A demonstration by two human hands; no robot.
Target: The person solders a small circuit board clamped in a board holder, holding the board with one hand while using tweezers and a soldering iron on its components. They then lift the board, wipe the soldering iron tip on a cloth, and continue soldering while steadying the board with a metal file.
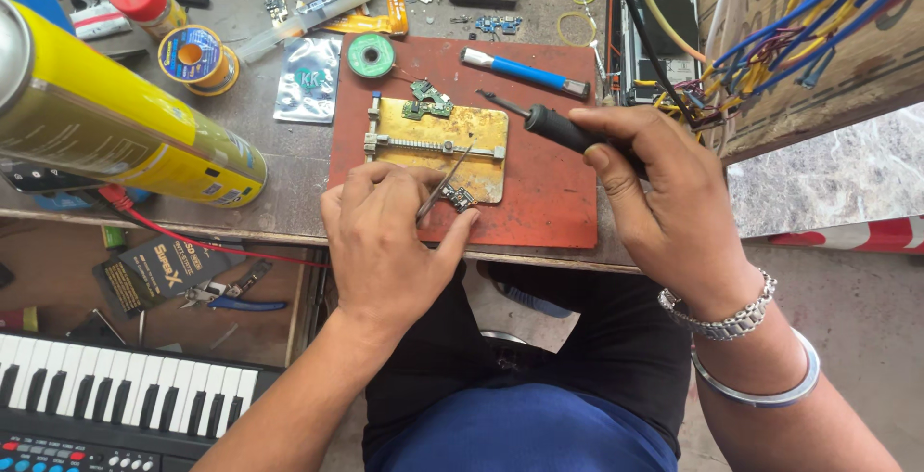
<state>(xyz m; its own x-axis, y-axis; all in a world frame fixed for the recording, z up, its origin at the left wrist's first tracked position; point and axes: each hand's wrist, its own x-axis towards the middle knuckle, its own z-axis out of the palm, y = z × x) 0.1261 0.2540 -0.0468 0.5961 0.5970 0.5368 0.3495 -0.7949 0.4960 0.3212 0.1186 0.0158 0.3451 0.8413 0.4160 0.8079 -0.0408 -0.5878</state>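
Observation:
My left hand [385, 241] grips thin metal tweezers [445, 180] whose tips press on a small dark circuit board [459, 199] at the front edge of a brass-coloured holder plate [481, 130]. My right hand [664, 193] holds a black-handled soldering iron [553, 126]; its tip points left, above the reddish-brown mat [549, 193], a little right of the plate. A second small green circuit board [428, 100] lies at the plate's far edge.
A big yellow spray can [106, 121] lies at the left. Solder spools [197, 58] [372, 54], a blue-handled tool [525, 73], a syringe [318, 12] and a foil pouch [308, 77] litter the bench. Coloured wires [770, 49] hang at right. A keyboard [115, 405] sits low left.

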